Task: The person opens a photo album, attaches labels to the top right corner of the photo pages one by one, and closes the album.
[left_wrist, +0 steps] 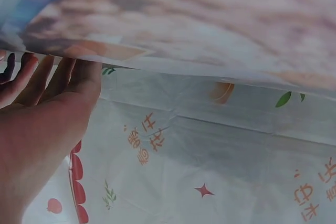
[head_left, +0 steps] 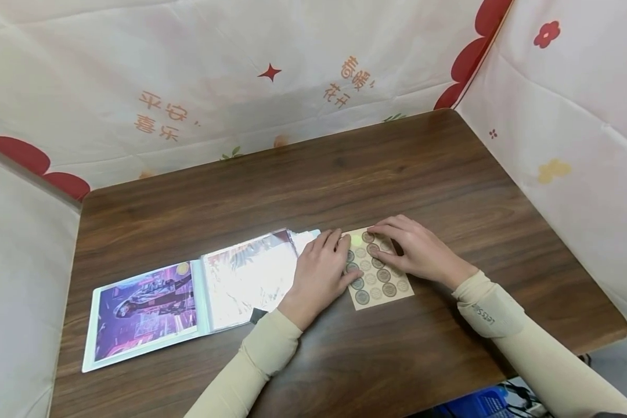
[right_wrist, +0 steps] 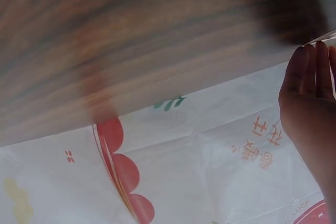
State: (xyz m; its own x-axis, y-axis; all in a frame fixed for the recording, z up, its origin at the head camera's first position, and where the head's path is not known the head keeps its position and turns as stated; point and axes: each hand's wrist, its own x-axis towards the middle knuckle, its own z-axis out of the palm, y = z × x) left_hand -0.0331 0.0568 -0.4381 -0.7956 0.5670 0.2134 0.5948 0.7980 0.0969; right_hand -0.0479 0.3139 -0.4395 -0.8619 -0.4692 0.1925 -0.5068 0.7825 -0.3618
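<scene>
Under near edge, right: a blue box sat below the tabletop, black cables beside it.
Sleeves: the pale left sleeve and right sleeve reached in from the near side.
Sheet: the sheet of round stickers lay flat between the hands, right of the album.
Left hand: the left hand rested on the sheet's left edge, fingers close together, thumb spread away over the stickers.
Right hand: the right hand touched the sheet's far right part, thumb and forefinger apart; whether they pinched a sticker I cannot tell.
In the way: the left hand hid the sheet's left edge and part of the album's right end; glare washed out the right page.
Album, left: it lay open, a purple picture on its left page, a gold disc at the far right corner.
Beyond: the brown table ran back to a white cloth with orange characters and a red star.
</scene>
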